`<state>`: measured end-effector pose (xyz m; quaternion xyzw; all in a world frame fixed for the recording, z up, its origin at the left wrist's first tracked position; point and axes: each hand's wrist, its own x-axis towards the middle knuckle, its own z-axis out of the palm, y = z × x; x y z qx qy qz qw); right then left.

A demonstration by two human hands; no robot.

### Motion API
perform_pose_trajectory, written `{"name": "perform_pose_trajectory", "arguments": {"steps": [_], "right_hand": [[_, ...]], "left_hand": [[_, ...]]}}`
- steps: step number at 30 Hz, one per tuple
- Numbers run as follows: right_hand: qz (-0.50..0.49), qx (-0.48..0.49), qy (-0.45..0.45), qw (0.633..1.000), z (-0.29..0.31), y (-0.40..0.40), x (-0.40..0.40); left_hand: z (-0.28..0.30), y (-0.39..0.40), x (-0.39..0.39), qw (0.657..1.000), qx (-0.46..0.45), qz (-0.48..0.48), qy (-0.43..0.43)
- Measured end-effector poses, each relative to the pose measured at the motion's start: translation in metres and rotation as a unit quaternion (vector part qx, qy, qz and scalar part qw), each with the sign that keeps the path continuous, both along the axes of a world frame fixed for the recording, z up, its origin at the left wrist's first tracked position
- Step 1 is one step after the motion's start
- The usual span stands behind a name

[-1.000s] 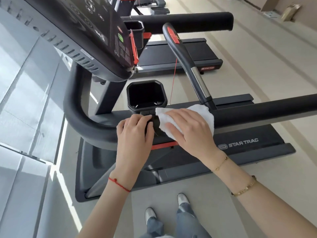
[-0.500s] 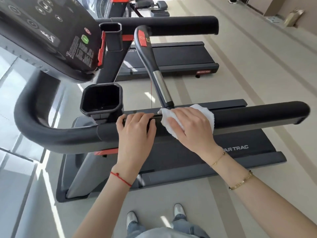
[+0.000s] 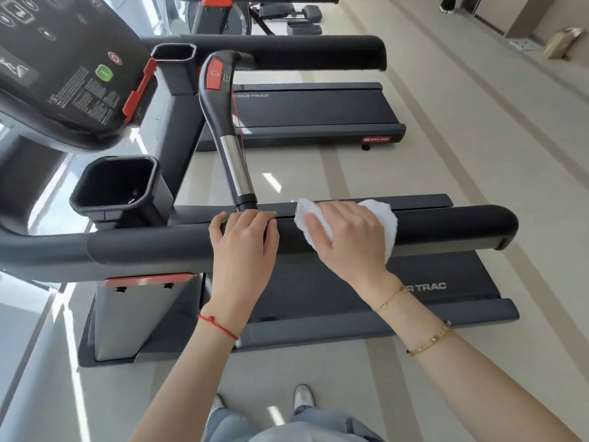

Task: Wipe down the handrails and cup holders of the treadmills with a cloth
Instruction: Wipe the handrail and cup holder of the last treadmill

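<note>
Handrail wipe under way, near rail

Cloth [image 3: 376, 215] sits pressed on the near handrail [image 3: 446, 223], our right hand [image 3: 350, 237] spread flat over it, fingers clamping the white fabric onto the padded top, about midway between the upright grip bar [image 3: 234, 154] and the rail's free end. Our left hand [image 3: 243, 240] rests just beside, palm down, fingers curled over the rail's far edge, holding nothing else. Both wrists are bent down and both forearms reach forward from low in frame. We judge the rail step is mid-way; next move likely needs a slide toward the end cap, pressure kept on. Cup holder [image 3: 114, 186] sits at left, well apart from the cloth.
</note>
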<state>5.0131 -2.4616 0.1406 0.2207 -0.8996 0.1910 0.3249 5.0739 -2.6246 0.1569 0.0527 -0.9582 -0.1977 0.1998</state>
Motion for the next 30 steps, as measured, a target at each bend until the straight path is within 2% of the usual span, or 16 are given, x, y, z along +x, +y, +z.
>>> {"name": "perform_pose_trajectory", "arguments": {"steps": [3,5,9,12,15,18,20,22,24,30], "right_hand": [[0.082,0.020,0.023,0.996,-0.004,0.020,-0.001],[0.088,0.030,0.033,0.995,-0.005,0.041,-0.006],[-0.029,0.003,0.021,0.999,0.000,0.092,-0.020],[-0.084,0.006,-0.007,0.996,0.005,0.086,-0.021],[0.020,0.022,-0.032,0.999,0.002,0.044,-0.010],[0.112,0.048,-0.021,0.992,0.000,0.042,-0.006],[0.091,0.058,-0.018,0.994,0.002,0.061,-0.012],[0.017,0.041,-0.020,0.999,0.005,0.072,-0.018],[-0.015,0.031,-0.020,0.999,0.005,0.064,-0.016],[0.103,0.056,-0.012,0.993,-0.005,-0.013,0.006]], "left_hand": [[0.001,0.012,-0.002,1.000,0.001,0.003,-0.001],[0.002,0.022,-0.005,1.000,0.006,0.000,-0.004],[0.003,0.039,-0.010,1.000,0.010,-0.015,-0.014],[0.003,0.044,-0.011,1.000,0.009,-0.015,-0.009],[0.002,0.042,-0.011,1.000,0.009,-0.018,-0.008],[0.002,0.036,-0.010,1.000,0.005,-0.021,-0.005],[0.002,0.026,-0.008,1.000,0.004,-0.011,-0.003],[0.002,0.014,-0.005,1.000,0.006,-0.002,-0.002],[0.001,0.000,0.000,1.000,0.004,0.007,0.002],[-0.001,-0.041,0.015,1.000,-0.009,0.014,0.017]]}}
